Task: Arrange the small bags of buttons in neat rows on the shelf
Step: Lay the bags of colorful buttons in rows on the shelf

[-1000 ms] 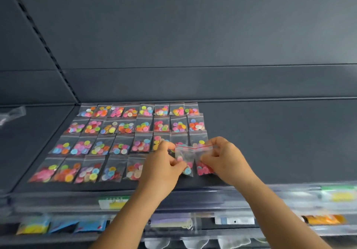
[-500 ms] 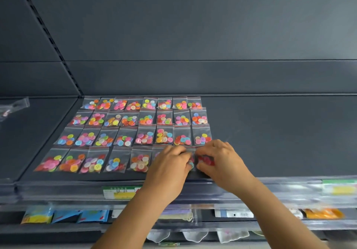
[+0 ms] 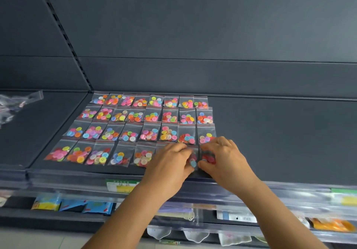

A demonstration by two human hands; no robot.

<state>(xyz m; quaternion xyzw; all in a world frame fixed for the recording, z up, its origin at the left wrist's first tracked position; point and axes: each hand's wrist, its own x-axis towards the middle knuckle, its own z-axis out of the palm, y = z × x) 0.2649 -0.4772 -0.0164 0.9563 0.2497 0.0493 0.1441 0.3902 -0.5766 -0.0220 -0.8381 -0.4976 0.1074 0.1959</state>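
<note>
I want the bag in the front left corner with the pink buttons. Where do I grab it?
Pinch the front left bag by its flat top strip near the red seal line, coming down from above. The buttons sit bunched at the near end, so the top part is thin and likely easier to pinch. Its left side is bare shelf.

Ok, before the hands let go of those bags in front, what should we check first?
1. Back three rows straight, eight bags each: ok.
2. Front row's five visible bags lined up under them: ok.
3. Left hand and right hand both on the front bags at the row's right end: ok.
4. Those bags flat and square with the row: cannot tell, fingers cover them.
5. Bare shelf to the right for more bags: ok.
6. Loose bags at far left waiting to be sorted: not ok yet.
</note>
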